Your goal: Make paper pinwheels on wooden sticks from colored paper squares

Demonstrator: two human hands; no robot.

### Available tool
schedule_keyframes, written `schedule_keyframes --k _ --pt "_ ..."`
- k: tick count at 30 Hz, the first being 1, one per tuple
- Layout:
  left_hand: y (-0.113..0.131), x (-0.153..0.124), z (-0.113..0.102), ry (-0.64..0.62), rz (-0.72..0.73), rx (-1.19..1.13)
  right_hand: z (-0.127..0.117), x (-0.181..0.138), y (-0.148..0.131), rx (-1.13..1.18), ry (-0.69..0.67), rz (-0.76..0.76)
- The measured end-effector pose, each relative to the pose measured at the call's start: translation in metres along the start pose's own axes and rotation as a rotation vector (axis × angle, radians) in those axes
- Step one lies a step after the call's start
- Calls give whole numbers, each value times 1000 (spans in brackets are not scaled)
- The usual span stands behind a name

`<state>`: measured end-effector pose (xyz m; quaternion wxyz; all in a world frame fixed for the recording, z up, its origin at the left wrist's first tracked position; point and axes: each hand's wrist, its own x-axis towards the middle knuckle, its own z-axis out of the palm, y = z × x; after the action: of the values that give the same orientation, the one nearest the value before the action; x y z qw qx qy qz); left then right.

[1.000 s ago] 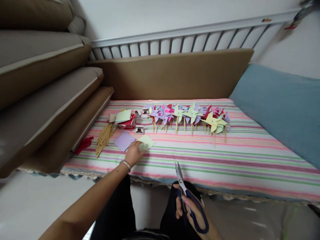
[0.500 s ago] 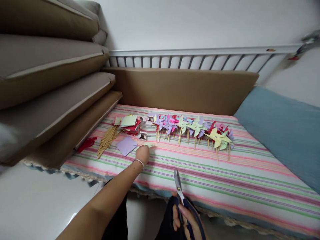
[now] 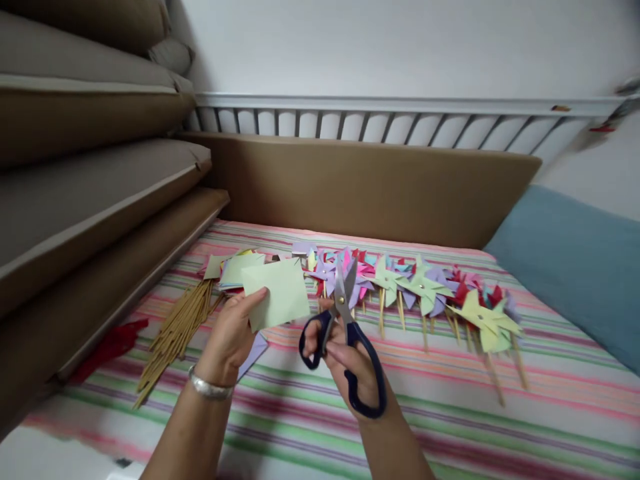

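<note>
Raised over the striped cloth, my left hand [image 3: 231,337] pinches a square of pale green paper [image 3: 278,295] by its left side, thumb on top. A silver bangle [image 3: 210,385] circles that wrist. My right hand [image 3: 350,357] grips scissors [image 3: 345,300] with dark blue handles. Their blades point up and stand slightly apart, just right of the paper and not touching it. Beneath the left hand, a purple paper square [image 3: 254,353] lies partly hidden. Behind the blades sit paper pinwheels [image 3: 423,287] on wooden sticks, in a row running right.
A bundle of wooden sticks [image 3: 175,333] lies at left, near stacked paper squares [image 3: 241,269] and something red [image 3: 113,347]. Stacked cushions [image 3: 100,193] rise on the left. A brown padded board [image 3: 360,190] and white railing [image 3: 350,103] stand behind. Blue fabric [image 3: 585,267] is at right.
My left hand has lifted the pale green paper off the cloth. My right hand has brought the scissors up beside it, and the blades have parted somewhat. The view has moved closer.
</note>
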<state>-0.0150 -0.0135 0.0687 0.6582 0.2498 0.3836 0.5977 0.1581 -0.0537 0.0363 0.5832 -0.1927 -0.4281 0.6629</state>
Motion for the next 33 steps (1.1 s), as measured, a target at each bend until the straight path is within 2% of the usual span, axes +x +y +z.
schedule_keyframes --k 2,3,6,8,12,15,20,23,25,29,33 --pt "3 9 -6 17 26 -13 -7 5 11 -70 -5 32" --pt "3 13 -9 15 25 -11 -12 7 16 -113 46 34" --pt "-1 16 -12 -37 -54 57 -23 13 23 -230 315 -5" --pt "-6 14 -12 -116 -147 146 -26 16 23 -267 414 2" --pt "-16 11 -9 -282 -288 307 -24 17 20 -278 361 57" --pt "-20 12 -7 -315 -345 318 -22 16 19 -268 364 17" --pt "-30 12 -1 -268 -266 111 -22 16 13 -259 494 -138" --pt "-48 6 10 -276 -241 69 -22 16 9 -263 551 -221" --pt "-62 1 18 -240 -193 82 -22 15 9 -278 556 -246" --pt "-75 2 24 -110 -87 43 -21 15 12 -366 537 -181" --pt "-59 16 11 30 67 10 -19 15 15 -386 474 -9"
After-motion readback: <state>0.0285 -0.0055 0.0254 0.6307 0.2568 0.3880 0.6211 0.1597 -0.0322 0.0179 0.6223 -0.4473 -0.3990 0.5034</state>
